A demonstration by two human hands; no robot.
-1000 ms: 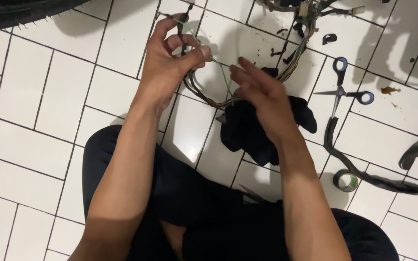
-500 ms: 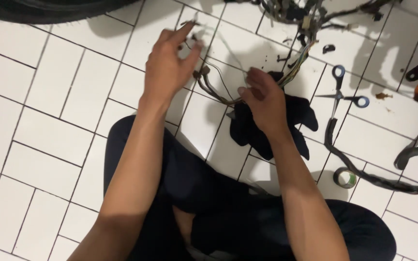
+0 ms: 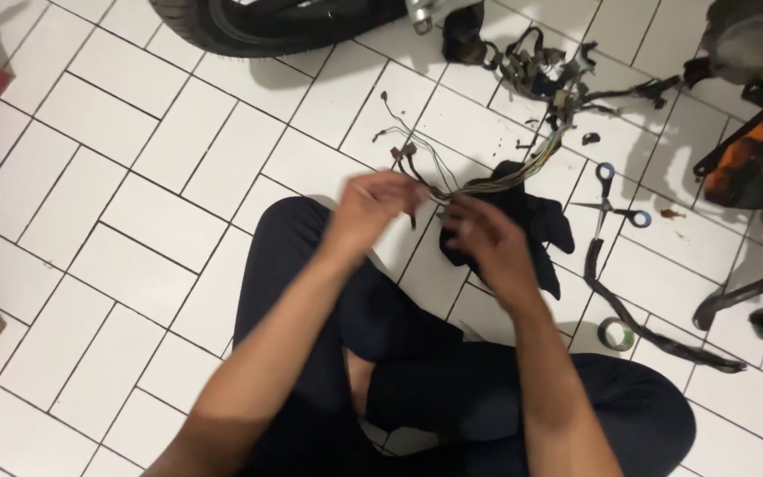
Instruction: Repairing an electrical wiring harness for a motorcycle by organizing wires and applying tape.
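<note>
Fingers of the left hand [image 3: 373,208] curled loosely and motion-blurred, tips close to the bundle of thin multicoloured wires [image 3: 479,185]; whether pinching a strand, cannot tell. Fingers of the right hand [image 3: 487,243] likewise blurred, bent downward, seemingly pressed near the bundle's near end; grip not clear either.

Compared with half a second ago: left hand dropped lower and closer to the right, no longer raised with fingers fanned upward near the top of the view; both hands now nearly meeting over the wires. View also wider, taking in more floor and a black rubber tyre [image 3: 258,26] at the top.

Both forearms bare, reaching forward from crossed legs in dark trousers [image 3: 417,380], wrists angled inward toward each other.

Wire bundle running from the hands up and right to a tangle of black connectors and sheathing [image 3: 540,71] on the glossy white rectangular floor tiles [image 3: 134,185], laid in a herringbone pattern with dark grout. A crumpled black cloth [image 3: 540,225] just beneath the right hand. Further right, blue-handled metal scissors [image 3: 615,203] lying open, a long black flexible sleeve [image 3: 638,318] curving across the tiles, and a small roll of tape [image 3: 615,334] touching or just beside it. Orange and black machine parts [image 3: 752,150] at the far right edge.
</note>
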